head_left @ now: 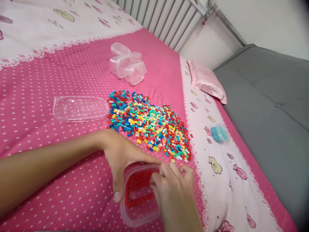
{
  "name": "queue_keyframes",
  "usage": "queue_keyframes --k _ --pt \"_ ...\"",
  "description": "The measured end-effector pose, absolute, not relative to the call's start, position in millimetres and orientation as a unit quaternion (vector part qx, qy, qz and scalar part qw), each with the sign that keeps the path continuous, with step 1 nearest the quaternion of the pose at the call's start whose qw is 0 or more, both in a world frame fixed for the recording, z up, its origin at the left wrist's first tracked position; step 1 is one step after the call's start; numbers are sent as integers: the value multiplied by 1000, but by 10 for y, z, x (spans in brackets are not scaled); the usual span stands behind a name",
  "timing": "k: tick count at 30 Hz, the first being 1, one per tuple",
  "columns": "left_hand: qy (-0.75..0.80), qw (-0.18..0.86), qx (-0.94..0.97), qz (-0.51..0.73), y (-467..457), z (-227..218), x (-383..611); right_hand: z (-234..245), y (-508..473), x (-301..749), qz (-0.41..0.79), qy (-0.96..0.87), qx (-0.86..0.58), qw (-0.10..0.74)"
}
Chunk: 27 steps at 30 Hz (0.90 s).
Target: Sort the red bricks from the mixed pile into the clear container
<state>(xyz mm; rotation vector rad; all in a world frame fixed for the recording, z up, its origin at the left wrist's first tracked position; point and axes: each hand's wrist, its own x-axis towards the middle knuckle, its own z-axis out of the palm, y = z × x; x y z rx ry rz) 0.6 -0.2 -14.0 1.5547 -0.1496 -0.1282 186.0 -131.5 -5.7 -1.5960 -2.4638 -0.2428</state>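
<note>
A heap of small coloured bricks, red, blue, yellow, teal and white, lies on the pink dotted bedspread. Just in front of it stands a clear plastic container with red bricks along its inside. My left hand cups the container's far and left rim, thumb down its left side. My right hand reaches over the container's right edge with fingers curled together at the rim; what they pinch is hidden.
A clear oval lid lies left of the heap. Several empty clear containers sit farther back. A small tub of blue bricks rests on the white border. A pink pillow, metal headboard and grey sofa lie beyond.
</note>
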Motion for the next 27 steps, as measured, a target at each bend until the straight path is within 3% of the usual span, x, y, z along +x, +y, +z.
queue_keyframes --k 16,23,27 --pt "-48 689 721 -53 -20 -47 6 -42 -1297 1808 -113 -830 -544 55" --pt "-51 690 720 -55 -50 -98 -2 -15 -1302 1819 -75 -828 -555 37" --pt "0 676 735 53 -67 -142 -21 -4 -1302 1814 -63 -831 -551 42"
